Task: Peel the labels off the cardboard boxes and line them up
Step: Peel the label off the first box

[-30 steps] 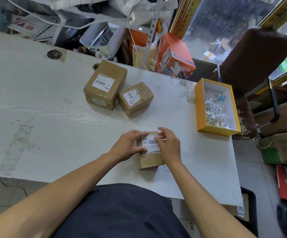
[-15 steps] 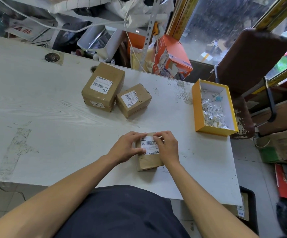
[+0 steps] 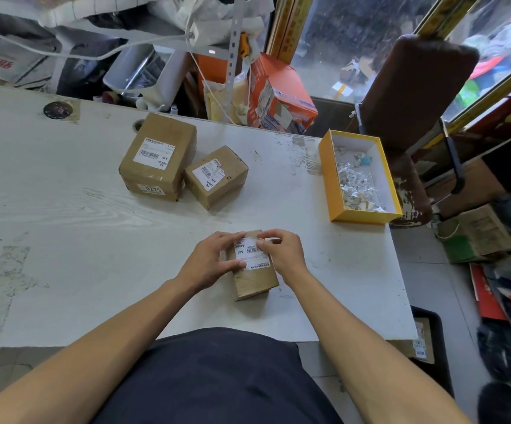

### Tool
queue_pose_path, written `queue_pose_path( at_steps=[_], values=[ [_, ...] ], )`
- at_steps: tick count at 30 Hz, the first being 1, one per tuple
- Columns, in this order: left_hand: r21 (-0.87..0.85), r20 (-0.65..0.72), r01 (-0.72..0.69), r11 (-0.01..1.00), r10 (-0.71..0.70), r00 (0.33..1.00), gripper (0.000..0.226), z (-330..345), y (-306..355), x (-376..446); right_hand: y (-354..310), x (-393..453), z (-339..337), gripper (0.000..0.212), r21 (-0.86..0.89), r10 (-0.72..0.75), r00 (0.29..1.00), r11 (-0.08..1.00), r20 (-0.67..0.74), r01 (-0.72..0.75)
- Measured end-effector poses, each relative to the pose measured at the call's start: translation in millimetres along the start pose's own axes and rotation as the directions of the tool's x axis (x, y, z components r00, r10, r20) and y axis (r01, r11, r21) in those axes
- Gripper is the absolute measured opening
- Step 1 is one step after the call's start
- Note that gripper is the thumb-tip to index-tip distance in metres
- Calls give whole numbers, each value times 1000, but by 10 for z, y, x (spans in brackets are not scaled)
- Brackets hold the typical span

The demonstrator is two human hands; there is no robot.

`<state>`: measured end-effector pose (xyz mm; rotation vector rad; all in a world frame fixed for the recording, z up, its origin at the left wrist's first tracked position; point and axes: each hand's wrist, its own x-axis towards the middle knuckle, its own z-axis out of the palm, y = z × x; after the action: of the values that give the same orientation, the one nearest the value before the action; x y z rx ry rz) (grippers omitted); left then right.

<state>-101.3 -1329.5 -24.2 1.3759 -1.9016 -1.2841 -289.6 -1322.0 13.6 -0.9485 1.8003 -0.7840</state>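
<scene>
A small brown cardboard box [image 3: 254, 281] lies on the white table [image 3: 64, 240] close to its front edge. A white barcode label [image 3: 249, 254] is stuck on its top. My left hand [image 3: 210, 261] grips the box's left side, thumb on the label's lower left corner. My right hand [image 3: 281, 250] pinches the label's right edge with curled fingers. Further back stand a larger taped box [image 3: 159, 156] with a white label and a smaller box [image 3: 216, 175] whose label looks partly torn.
An open yellow box [image 3: 359, 177] holding crumpled label scraps sits at the table's right side. A brown chair [image 3: 413, 96] stands beyond the right edge. Clutter, an orange carton [image 3: 278, 93] and cables line the table's far edge. Boxes lie on the floor at right.
My right hand's fingers have shifted from the label's upper right corner onto its right edge and curled tighter. The left hand and the box stay put.
</scene>
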Motion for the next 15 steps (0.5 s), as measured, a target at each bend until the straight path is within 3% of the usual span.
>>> queue_pose_path(
  at_steps=[4, 7, 15],
  values=[
    [-4, -3, 1, 1000, -1, 1000, 64, -5, 8, 6, -31, 9, -44, 14, 10, -1, 997, 1000, 76, 0],
    [-9, -3, 9, 1000, -9, 1000, 64, 1, 13, 10, -43, 21, -33, 9, -38, -1, 999, 999, 52, 3],
    [-6, -5, 12, 1000, -12, 1000, 64, 13, -7, 15, 58, -41, 44, 9, -316, -311, 950, 906, -41, 283]
  ],
)
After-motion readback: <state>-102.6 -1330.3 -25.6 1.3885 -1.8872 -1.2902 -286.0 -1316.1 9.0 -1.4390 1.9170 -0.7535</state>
